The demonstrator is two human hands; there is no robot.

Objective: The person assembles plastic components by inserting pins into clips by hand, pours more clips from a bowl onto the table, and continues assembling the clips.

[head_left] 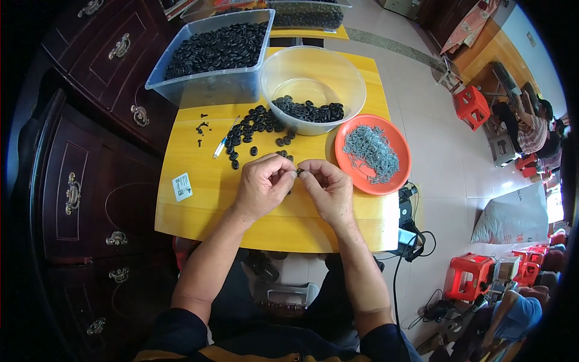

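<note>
My left hand (263, 184) and my right hand (326, 186) meet over the middle of a small yellow table (199, 208). Between their fingertips they pinch a small black ring part (299, 172). A loose pile of the same black rings (253, 128) lies on the table just beyond my hands. An orange plate (398, 169) of small grey metal clips sits right of my right hand. A clear round bowl (313, 66) holding more black rings stands behind the pile.
A clear rectangular bin (208, 90) full of black rings stands at the back left. A pen (224, 140) and a white sticker (182, 186) lie on the table's left part. Dark wooden cabinets (90, 181) stand left; red stools (471, 105) and other people are at right.
</note>
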